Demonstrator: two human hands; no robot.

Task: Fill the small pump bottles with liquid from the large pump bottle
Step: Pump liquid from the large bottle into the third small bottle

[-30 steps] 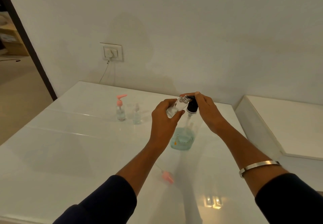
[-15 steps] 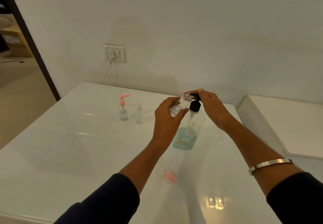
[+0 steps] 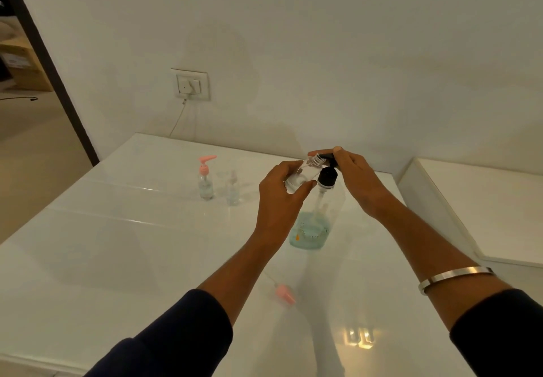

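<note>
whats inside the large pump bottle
The large pump bottle holds a shallow layer of blue-green liquid at its base, with the pump's tube reaching down toward it. The left hand covers part of its left side.

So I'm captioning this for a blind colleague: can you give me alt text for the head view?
A left hand holds a small clear bottle tilted to the spout of a large pump bottle of blue liquid, whose black pump head the right hand presses. Two small bottles stand behind on the white table.
</note>
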